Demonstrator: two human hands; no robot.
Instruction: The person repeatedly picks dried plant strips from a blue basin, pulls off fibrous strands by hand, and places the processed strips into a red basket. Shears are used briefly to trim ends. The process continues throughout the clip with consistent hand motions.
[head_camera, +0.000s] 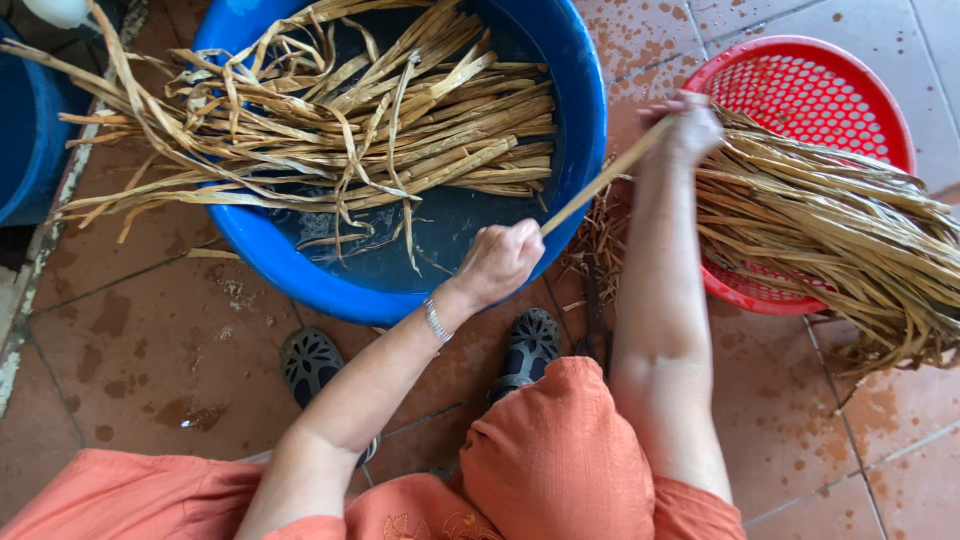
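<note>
Head view: a dried leaf strip (600, 182) stretches taut between the clenched left hand (503, 257) and right hand (688, 128).

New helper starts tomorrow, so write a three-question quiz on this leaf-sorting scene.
1. True or false: the left hand and the right hand hold opposite ends of one pale strip.
2. Which container holds the leaf strips beside the right hand? A) blue basin B) red perforated basket C) metal bucket
3. Fill in: the person's wrist bracelet is on the ____ arm.

Key
1. True; the strip is stretched between both hands.
2. B; the red basket holds a bundle of dried strips, while the blue basin lies toward the left hand.
3. left
</note>
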